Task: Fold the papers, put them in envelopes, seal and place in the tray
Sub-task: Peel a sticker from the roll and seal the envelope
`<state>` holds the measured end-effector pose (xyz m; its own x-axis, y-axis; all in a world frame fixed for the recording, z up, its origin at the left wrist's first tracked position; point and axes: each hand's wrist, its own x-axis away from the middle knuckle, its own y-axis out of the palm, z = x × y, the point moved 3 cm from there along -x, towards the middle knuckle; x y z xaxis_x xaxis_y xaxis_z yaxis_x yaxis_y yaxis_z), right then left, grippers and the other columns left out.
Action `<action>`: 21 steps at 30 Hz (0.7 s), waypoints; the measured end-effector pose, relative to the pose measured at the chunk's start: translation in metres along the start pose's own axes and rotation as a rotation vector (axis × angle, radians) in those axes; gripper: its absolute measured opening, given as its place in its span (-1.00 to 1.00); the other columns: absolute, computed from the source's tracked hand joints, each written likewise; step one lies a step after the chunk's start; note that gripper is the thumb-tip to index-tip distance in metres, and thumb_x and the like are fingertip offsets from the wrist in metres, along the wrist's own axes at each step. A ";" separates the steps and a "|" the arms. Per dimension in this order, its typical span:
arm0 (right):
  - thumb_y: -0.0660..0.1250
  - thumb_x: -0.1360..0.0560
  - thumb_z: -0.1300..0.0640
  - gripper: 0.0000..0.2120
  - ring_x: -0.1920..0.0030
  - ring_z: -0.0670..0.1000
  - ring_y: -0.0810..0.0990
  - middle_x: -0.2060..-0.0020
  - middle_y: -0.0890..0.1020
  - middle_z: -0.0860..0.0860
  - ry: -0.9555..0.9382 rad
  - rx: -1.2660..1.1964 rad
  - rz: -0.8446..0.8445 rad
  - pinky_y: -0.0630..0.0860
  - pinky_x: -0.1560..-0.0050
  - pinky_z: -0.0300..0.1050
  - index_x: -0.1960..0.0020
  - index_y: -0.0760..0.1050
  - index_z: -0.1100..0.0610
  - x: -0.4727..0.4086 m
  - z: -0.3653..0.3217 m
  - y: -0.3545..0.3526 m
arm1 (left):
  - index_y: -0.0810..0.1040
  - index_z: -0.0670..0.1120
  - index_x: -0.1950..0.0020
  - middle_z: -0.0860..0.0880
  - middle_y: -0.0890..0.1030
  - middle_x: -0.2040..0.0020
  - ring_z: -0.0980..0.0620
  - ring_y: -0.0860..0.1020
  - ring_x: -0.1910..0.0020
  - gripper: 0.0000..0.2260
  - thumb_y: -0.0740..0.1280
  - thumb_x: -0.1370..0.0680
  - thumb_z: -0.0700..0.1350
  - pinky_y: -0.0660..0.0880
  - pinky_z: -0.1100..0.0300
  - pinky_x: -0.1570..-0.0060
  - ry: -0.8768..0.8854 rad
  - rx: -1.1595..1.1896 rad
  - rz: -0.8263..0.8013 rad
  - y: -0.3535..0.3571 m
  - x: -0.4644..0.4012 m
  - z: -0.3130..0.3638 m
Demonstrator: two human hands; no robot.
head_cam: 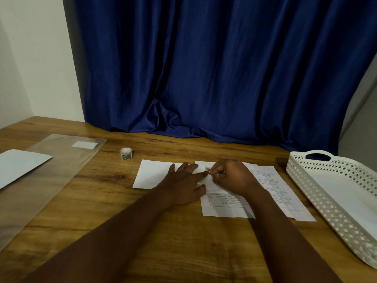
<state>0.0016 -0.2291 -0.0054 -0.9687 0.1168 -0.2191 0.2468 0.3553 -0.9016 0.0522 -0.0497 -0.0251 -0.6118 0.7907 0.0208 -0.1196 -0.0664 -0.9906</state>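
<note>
Sealing step — left hand (184,181), fingers flat, pins the envelope (155,173); right hand (230,177) pinches a sticker (207,170) (likely). Next: press it down, then tray (318,193) at three o'clock.

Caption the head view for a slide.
Left hand flattens a white envelope while the right hand pinches a sticker onto it, white tray waiting.
</note>
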 end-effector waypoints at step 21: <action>0.03 -0.67 -0.10 -0.55 -0.51 0.14 0.17 -0.53 0.28 0.08 0.103 0.324 -0.134 0.25 -0.41 0.20 -0.55 0.23 -0.21 -0.002 -0.012 0.016 | 0.06 0.15 -0.67 -0.05 -0.02 -0.70 -0.13 -0.10 -0.67 -0.44 0.06 -0.69 0.24 -0.14 -0.29 -0.58 0.000 0.036 -0.008 -0.003 0.002 0.002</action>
<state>0.0077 -0.2122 -0.0153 -0.9800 0.1873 -0.0671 0.0802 0.0633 -0.9948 0.0495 -0.0493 -0.0221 -0.6104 0.7916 0.0288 -0.1524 -0.0818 -0.9849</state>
